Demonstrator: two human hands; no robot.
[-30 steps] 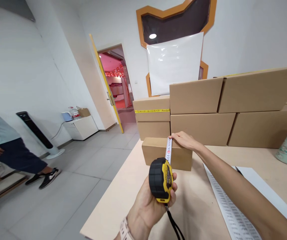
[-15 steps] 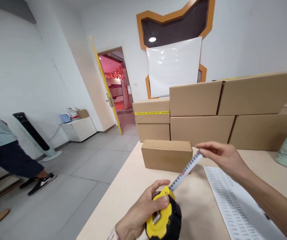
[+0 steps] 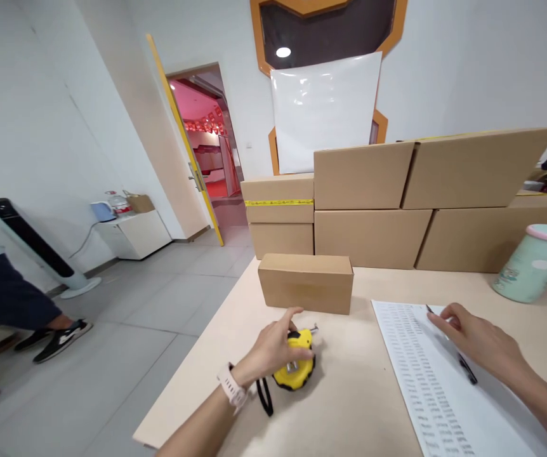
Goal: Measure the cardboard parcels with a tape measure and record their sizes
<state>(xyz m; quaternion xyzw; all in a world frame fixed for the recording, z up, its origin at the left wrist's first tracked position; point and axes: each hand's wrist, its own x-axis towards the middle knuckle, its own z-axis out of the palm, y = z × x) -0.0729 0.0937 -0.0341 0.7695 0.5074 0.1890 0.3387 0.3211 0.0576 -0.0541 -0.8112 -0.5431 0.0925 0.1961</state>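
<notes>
In the head view my left hand (image 3: 268, 349), with a watch (image 3: 232, 386) on the wrist, grips a yellow and black tape measure (image 3: 297, 374) low over the table. Its blade is drawn in, only the metal hook showing, and a black strap (image 3: 264, 397) hangs at its side. My right hand (image 3: 480, 339) is over a printed sheet (image 3: 426, 381), fingers closed around a pen (image 3: 467, 369) lying along the paper; the fingers partly hide it. Just beyond the tape measure stands a small closed cardboard box (image 3: 306, 285).
Stacked cardboard boxes (image 3: 373, 238) line the table's (image 3: 349, 412) far side, one banded with yellow tape (image 3: 279, 203). A green cup (image 3: 535, 263) with a pink rim stands at right. On the left are a person (image 3: 11, 292), a tower fan (image 3: 30, 241), a white cabinet (image 3: 135, 235) and an open door (image 3: 185, 139).
The tape blade has slid back into its case. My right hand has left the blade's end and come down to the pen on the sheet. My left hand has moved slightly left.
</notes>
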